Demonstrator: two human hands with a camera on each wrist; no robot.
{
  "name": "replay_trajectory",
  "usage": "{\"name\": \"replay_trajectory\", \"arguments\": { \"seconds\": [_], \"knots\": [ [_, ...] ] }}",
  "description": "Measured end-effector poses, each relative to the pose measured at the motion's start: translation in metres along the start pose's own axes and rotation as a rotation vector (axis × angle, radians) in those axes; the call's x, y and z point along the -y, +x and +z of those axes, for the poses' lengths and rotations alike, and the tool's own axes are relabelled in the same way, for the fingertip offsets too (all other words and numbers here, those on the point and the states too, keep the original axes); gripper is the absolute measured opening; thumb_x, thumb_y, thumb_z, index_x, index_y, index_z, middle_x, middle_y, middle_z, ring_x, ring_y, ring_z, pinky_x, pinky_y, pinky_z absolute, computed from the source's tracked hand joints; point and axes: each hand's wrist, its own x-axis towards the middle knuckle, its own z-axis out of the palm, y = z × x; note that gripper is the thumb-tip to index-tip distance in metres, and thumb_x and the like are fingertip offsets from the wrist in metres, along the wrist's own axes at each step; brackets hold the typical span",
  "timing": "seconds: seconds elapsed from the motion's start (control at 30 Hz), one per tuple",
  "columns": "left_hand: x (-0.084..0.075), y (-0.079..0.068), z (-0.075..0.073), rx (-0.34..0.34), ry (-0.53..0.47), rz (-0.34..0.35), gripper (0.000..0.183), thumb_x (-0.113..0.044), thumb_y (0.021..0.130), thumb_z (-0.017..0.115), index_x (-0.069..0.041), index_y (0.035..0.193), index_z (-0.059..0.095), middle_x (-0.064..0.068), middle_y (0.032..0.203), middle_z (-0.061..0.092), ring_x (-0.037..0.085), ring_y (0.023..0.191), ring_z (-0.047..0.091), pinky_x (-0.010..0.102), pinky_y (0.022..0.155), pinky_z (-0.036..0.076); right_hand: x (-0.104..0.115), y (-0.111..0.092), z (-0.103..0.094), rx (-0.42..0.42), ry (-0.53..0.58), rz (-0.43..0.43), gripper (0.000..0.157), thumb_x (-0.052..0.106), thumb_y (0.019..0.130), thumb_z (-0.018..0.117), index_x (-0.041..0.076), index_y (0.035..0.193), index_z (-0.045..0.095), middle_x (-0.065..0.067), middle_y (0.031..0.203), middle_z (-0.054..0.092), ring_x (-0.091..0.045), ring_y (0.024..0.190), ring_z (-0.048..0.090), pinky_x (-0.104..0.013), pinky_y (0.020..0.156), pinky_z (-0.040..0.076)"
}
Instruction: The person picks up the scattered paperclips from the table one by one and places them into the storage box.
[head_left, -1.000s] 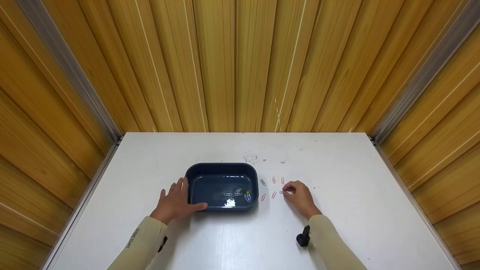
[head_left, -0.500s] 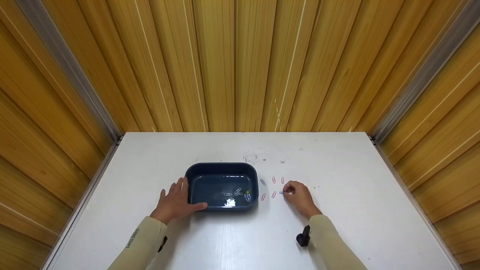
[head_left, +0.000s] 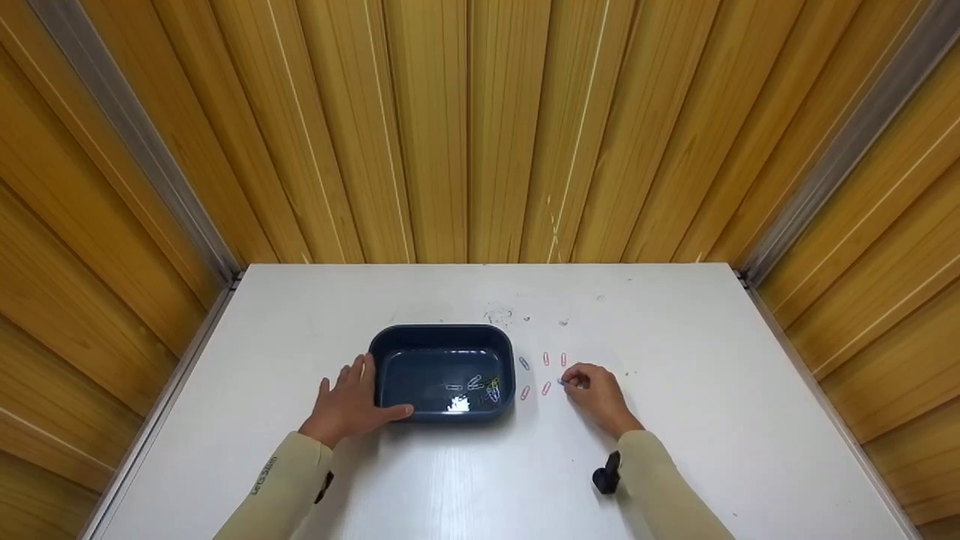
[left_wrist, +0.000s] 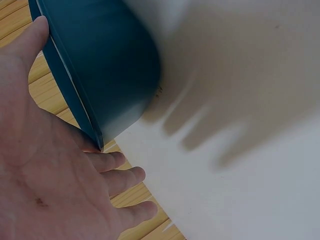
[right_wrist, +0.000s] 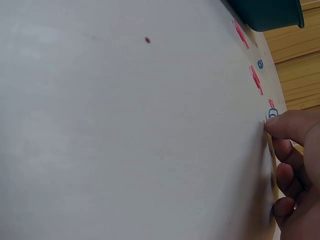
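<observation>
My left hand [head_left: 346, 405] rests against the left end of a dark blue rectangular tray [head_left: 442, 337], fingers straight along its side and thumb on the front rim. In the left wrist view the straight fingers [left_wrist: 124, 180] reach past the tray's edge. To the right of the tray, my right hand [head_left: 600, 396] pinches a blue paper clip [right_wrist: 273, 113] between thumb and forefinger, right at the tabletop. Its other fingers are curled. Beside it lie several red paper clips [head_left: 546, 388] and a dark blue paper clip [head_left: 524, 363].
Inside the tray, several white, yellow and blue paper clips [head_left: 493, 391] lie toward the right end. The white table [head_left: 465, 480] has small dark marks [head_left: 499, 314] behind the tray. Wood-patterned walls [head_left: 435, 150] stand behind and at both sides.
The blue paper clip at the right fingertips has turned and shows less than before. Both hands and the tray have stayed in place.
</observation>
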Motion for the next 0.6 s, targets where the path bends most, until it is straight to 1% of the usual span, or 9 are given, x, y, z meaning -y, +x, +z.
{"name": "replay_trajectory", "arguments": {
  "seconds": [0.13, 0.33, 0.6],
  "knots": [
    [0.0005, 0.0, 0.0001, 0.001, -0.011, 0.001, 0.121, -0.073, 0.075, 0.062, 0.004, 0.153, 0.011, 0.025, 0.16, 0.016, 0.045, 0.146, 0.018, 0.069, 0.114, 0.009, 0.0, -0.0015, 0.0, -0.005, 0.014, -0.005, 0.013, -0.001, 0.082, 0.069, 0.012, 0.085, 0.069, 0.0, 0.08, 0.062, -0.013, 0.077, 0.052, -0.021, 0.069, 0.042],
    [0.0004, 0.0003, -0.0001, 0.006, -0.007, 0.002, 0.121, -0.074, 0.075, 0.062, 0.005, 0.153, 0.011, 0.024, 0.16, 0.016, 0.045, 0.146, 0.018, 0.068, 0.114, 0.009, 0.0014, -0.004, -0.001, 0.008, 0.033, 0.012, 0.012, 0.002, 0.085, 0.068, 0.014, 0.087, 0.069, 0.0, 0.083, 0.062, -0.014, 0.08, 0.053, -0.023, 0.072, 0.043],
    [0.0006, 0.0002, -0.0003, 0.012, -0.012, -0.002, 0.122, -0.074, 0.075, 0.062, 0.005, 0.153, 0.01, 0.025, 0.16, 0.015, 0.045, 0.147, 0.017, 0.068, 0.115, 0.008, 0.0053, -0.0053, -0.0029, 0.004, 0.023, 0.015, 0.012, 0.004, 0.086, 0.067, 0.016, 0.088, 0.069, 0.002, 0.083, 0.061, -0.013, 0.079, 0.052, -0.023, 0.072, 0.042]
  ]
}}
